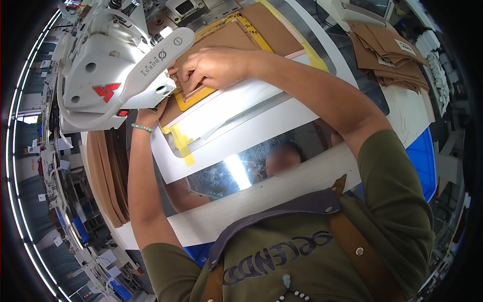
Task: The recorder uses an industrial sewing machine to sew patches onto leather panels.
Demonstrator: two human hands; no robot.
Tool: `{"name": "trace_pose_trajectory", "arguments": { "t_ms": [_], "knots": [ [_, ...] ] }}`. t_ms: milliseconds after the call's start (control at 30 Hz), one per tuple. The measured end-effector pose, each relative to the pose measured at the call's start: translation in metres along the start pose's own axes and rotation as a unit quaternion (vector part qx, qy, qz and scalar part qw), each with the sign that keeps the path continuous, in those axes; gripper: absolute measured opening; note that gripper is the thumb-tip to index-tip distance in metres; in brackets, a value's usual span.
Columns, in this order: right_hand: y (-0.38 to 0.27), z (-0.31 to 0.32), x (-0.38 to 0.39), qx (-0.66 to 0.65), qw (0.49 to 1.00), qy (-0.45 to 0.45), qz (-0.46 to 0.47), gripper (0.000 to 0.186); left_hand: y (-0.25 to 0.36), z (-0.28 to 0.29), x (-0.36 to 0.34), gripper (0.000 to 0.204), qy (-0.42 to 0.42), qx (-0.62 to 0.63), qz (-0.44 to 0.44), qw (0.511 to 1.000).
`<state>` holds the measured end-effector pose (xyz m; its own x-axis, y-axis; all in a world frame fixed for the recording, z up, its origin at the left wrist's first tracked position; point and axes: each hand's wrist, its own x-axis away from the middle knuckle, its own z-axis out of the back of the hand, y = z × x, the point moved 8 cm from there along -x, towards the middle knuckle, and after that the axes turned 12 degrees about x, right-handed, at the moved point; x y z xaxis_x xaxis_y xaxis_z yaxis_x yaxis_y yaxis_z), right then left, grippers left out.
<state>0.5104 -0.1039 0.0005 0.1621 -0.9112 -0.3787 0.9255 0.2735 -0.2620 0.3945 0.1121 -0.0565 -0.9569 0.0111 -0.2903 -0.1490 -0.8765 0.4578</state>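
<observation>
My right hand [216, 69] rests on a flat brown panel [226, 36] inside a yellow-edged frame [197, 95]. Its fingers are bent and a little apart, with the tips touching the panel near the machine head. A white sewing machine head [103, 83] covers most of my left hand [151, 115]. Only the wrist side and a bit of fingertip show, beside the frame's near left corner; what those fingers hold is hidden. Beneath the frame lies a clear plate [229, 121] edged with yellow tape [182, 146], on a white sheet [173, 170].
Brown strips [105, 176] hang or lie at the left table edge. Several brown flat pieces [390, 55] are stacked at the far right, near a blue bin [421, 163]. A shiny metal plate [216, 178] is set into the table [282, 194] in front of me.
</observation>
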Motion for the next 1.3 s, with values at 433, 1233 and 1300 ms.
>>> {"name": "trace_pose_trajectory", "arguments": {
  "t_ms": [433, 1233, 1300],
  "knots": [
    [-0.010, 0.002, -0.002, 0.061, 0.998, -0.018, -0.006, 0.036, -0.003, -0.005, -0.006, 0.040, -0.016, 0.017, 0.034, 0.999],
    [-0.019, 0.001, -0.010, 0.048, 0.997, -0.059, -0.006, 0.035, -0.002, 0.003, -0.003, 0.031, 0.001, -0.055, 0.010, 0.998],
    [-0.024, 0.003, -0.005, 0.035, 0.998, -0.047, 0.013, 0.035, -0.007, -0.001, -0.003, 0.030, 0.023, 0.000, 0.054, 0.998]
  ]
}}
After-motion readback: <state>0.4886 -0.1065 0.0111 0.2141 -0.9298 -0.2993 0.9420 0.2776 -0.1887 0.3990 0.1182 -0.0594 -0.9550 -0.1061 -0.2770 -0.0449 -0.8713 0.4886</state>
